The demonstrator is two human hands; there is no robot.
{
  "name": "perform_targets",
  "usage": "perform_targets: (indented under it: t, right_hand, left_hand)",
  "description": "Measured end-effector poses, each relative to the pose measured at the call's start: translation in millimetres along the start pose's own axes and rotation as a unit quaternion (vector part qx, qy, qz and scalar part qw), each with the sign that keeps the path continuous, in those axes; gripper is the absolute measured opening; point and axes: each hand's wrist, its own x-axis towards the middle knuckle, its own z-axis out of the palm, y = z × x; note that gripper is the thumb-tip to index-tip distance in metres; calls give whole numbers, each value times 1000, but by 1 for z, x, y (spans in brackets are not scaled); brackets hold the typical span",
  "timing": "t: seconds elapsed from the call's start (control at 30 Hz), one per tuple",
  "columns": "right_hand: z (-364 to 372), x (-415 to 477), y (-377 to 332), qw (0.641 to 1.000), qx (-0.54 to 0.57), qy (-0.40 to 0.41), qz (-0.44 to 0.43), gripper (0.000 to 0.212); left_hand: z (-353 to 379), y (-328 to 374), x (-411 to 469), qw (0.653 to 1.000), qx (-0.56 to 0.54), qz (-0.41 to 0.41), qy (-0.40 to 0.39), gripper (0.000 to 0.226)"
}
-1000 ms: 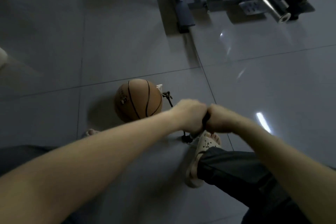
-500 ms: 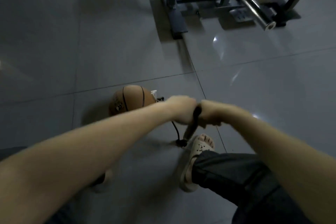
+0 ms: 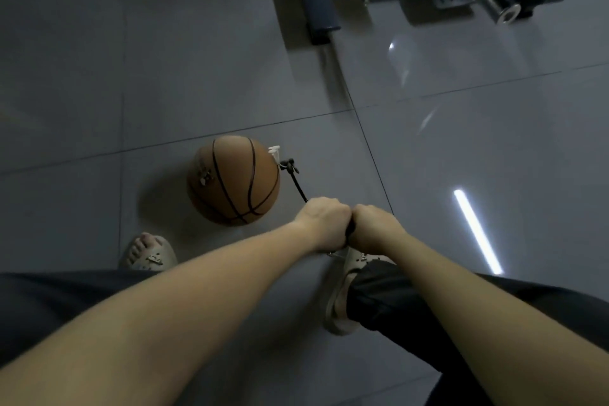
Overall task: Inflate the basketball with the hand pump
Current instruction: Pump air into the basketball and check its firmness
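Observation:
An orange basketball (image 3: 233, 180) with black seams rests on the grey tiled floor. A thin black hose (image 3: 298, 186) runs from a fitting at the ball's right side down to the hand pump. My left hand (image 3: 324, 222) and my right hand (image 3: 374, 227) are side by side, both closed around the pump's black handle (image 3: 350, 227), of which only a sliver shows between them. The pump body and its base are hidden under my hands and by my right foot.
My feet in beige sandals stand on the floor, one (image 3: 148, 254) below the ball, one (image 3: 342, 293) under my hands. A metal weight bench frame (image 3: 318, 3) and a steel barbell end (image 3: 494, 0) stand at the far right.
Both hands went down with the handle after the raised stroke half a second ago, hiding the pump shaft. The view shifted, and my left foot now shows below the ball.

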Motion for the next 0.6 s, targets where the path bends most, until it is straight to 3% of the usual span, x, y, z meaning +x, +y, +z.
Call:
perform_targets:
  t: [0.17,0.27,0.4,0.53,0.6]
  right_hand:
    - [-33,-16,-14,998,-2,-62,11,10]
    - [-95,-42,-16,995,40,-89,-6,5]
    - [-151,-79,-15,993,110,-37,-37,5]
    - [-86,-49,-12,998,51,-31,-30,18]
    - [-38,-24,-5,999,29,-20,-24,20]
  left_hand:
    - [-31,0,-7,999,25,16,-44,7]
    - [-91,1,-19,999,1,35,-26,21]
    - [-158,8,-34,997,-39,63,-7,19]
    - [-98,8,-22,999,5,36,-3,17]
    - [-50,6,-14,999,26,31,-3,5]
